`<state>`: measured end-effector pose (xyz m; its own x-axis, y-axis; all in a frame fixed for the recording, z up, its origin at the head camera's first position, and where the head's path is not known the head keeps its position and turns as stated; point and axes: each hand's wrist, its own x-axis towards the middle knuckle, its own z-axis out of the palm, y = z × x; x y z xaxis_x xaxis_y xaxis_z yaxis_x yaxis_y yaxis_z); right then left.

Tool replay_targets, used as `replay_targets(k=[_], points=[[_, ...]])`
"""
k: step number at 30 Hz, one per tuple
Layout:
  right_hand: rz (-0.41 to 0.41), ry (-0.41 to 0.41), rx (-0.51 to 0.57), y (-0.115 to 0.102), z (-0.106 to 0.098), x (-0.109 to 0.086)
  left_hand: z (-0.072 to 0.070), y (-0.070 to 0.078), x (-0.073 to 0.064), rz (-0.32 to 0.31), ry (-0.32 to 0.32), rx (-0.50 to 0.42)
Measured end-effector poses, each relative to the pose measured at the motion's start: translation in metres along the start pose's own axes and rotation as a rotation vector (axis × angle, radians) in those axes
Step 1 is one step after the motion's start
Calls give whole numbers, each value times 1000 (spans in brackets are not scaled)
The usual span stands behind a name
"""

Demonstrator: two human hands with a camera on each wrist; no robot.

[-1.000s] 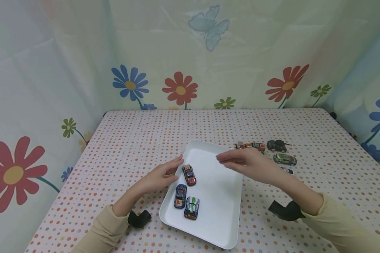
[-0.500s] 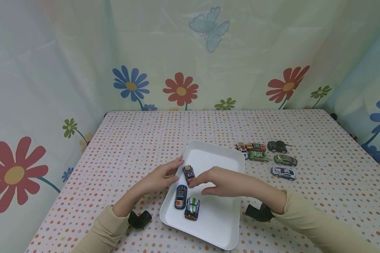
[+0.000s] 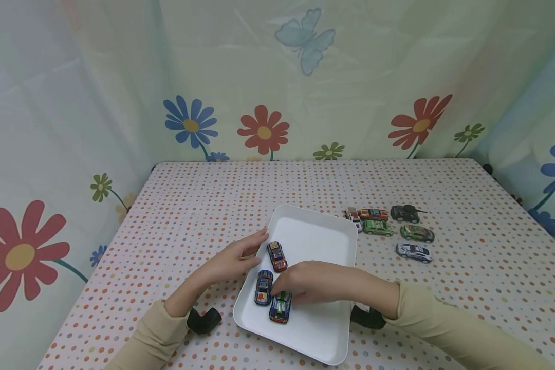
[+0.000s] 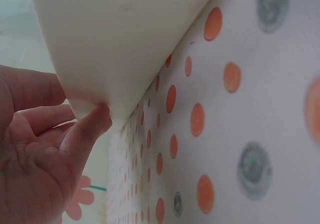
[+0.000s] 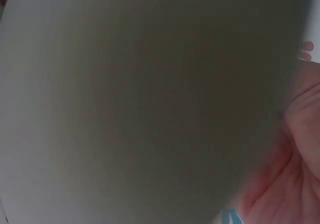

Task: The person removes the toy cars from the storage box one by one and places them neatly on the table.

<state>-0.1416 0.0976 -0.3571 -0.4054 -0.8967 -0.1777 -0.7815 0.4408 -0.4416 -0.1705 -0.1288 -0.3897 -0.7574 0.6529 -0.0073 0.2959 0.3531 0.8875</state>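
Polka-dot tablecloth (image 3: 199, 200) runs under everything, with a shallow white tray (image 3: 316, 329) sitting between the hands. Left hand (image 3: 233, 260) has the tray wall on its side pinched, thumb on the outside, fingers up at the rim. Right hand (image 3: 316, 281) is over the tray, fingers curled down, index and thumb straddling the far end of a green-striped toy car (image 3: 279, 312). The right wrist view's mostly blocked, so can't tell how firm that hold is. Out past the right hand, well apart, there's a toy tank (image 3: 404, 214) plus five more toy vehicles (image 3: 417, 234). Just left of the right fingertips is a blue toy car (image 3: 263, 288); a red-ended toy car (image 3: 277, 256) lies between the hands. I'd guess the striped one is light, hard, slightly slick, not fragile. Best hold is probably both sides, mid-body, since it might roll.
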Motion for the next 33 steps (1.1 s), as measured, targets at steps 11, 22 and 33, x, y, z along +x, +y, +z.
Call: replay_targets(k=[11, 22, 33], points=[[47, 0, -124, -7, 3, -4, 1, 1, 1, -29, 8, -10], [42, 13, -197, -10, 8, -3, 0, -2, 1, -17, -5, -6], [38, 25, -256, -14, 11, -1, 0, 0, 1, -30, 4, -4]])
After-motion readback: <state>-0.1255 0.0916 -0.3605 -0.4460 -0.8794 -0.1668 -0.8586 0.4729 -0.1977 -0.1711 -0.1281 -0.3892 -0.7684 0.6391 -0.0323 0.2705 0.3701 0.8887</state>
